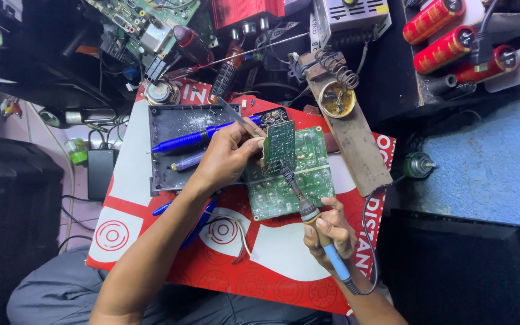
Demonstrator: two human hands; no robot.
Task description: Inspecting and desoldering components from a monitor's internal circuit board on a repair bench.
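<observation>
My left hand (227, 157) holds a small green circuit board (280, 144) upright on its edge, together with a thin metal tool (242, 120) that sticks up and to the left. Under it lies a larger green circuit board (308, 180) flat on a red and white printed sheet (272, 259). My right hand (331, 232) grips a blue-handled soldering iron (314, 219), whose tip touches the lower edge of the small board. The iron's black cord runs off to the right.
A dark plastic tray (176, 123) with blue pens lies left of the boards. A wooden stand with a coil holder and a tin (338, 99) is behind. Red cylindrical capacitors (446, 45), more circuit boards and wires crowd the back. A blue surface (489, 156) is right.
</observation>
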